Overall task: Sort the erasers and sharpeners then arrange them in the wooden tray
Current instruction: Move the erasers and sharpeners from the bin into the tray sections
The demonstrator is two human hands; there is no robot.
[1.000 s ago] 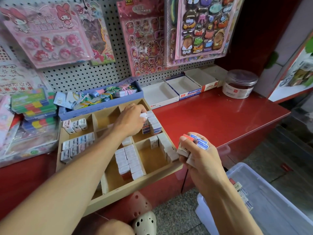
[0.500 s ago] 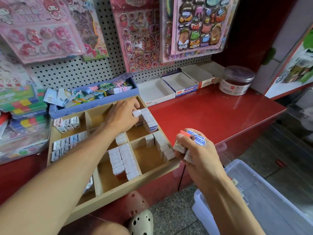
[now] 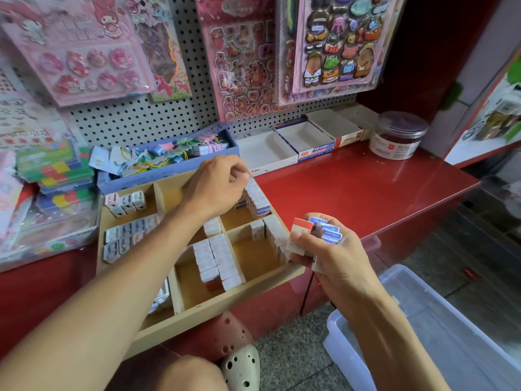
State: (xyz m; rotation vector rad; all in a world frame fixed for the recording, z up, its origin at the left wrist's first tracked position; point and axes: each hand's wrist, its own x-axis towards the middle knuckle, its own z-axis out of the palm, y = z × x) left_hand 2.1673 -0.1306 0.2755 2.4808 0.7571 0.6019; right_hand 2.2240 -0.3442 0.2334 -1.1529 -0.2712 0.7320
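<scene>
Tray [image 3: 214,304] of pale wood on the red counter [image 3: 352,193], divided into compartments, taken here as the landmark. Over its far right compartment, left hand [image 3: 218,184], fingers curled down at the far end of a row of blue-and-white erasers [image 3: 258,200] standing on edge along the tray's right wall; whether anything is pinched under the fingertips, cannot tell. Just off the tray's near right corner, right hand [image 3: 328,251], gripping a handful of erasers [image 3: 318,232], blue-labelled ones and a red-labelled one on top, white ones below. Inside the tray: in the middle, a double column of white erasers [image 3: 215,261]; in the near right compartment, more white pieces [image 3: 275,235] lined up against the right wall; in the left compartments, small pale sharpeners [image 3: 125,200] at the far end and another cluster [image 3: 125,237] nearer. Behind the tray, touching its far edge, a lavender box [image 3: 169,170] full of tangled tags and strings. Right of that box, along the pegboard [image 3: 141,119], open white cartons [image 3: 267,152] and a clear round jar [image 3: 397,135]. Below and right of the tray, on the floor, a translucent plastic bin [image 3: 439,334]. Left of the tray, stacked packs of coloured blocks [image 3: 56,170].
</scene>
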